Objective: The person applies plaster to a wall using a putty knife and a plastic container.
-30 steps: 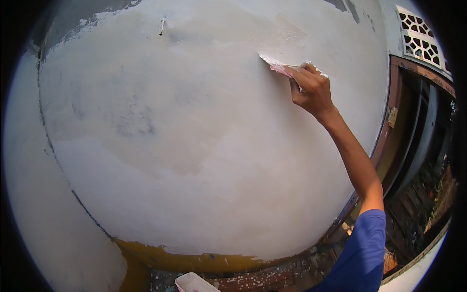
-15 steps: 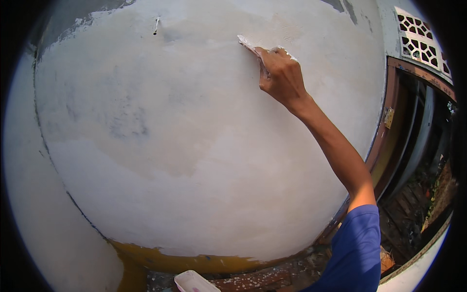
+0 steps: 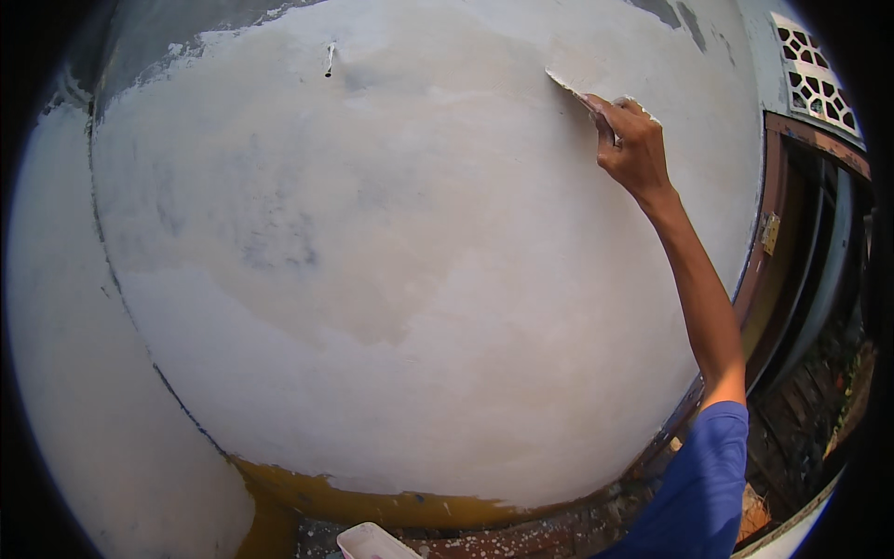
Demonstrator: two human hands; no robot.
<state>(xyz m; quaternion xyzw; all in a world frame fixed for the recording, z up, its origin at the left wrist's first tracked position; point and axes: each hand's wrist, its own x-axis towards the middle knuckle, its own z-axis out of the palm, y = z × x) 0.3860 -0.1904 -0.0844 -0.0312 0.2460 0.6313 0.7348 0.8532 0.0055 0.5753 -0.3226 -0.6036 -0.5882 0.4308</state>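
Note:
High on the right part of the wall, my right hand is closed around a putty knife. The blade's edge points up and to the left and lies against the plaster. White paste clings to the blade and to the knuckles. The wall carries an uneven white and cream skim coat, with grey smudges left of the middle. My left hand is out of the picture. At the lower edge a white plastic tub shows only in part, and what it holds is mostly hidden.
A brown door frame with a hinge stands at the right, below a white vent block. Bare grey wall shows at the upper left. A small hook-like fixing juts from the wall. Mustard-yellow paint runs along the bottom.
My right hand has swept the putty knife to the right along the upper wall. The whole view has shifted slightly too.

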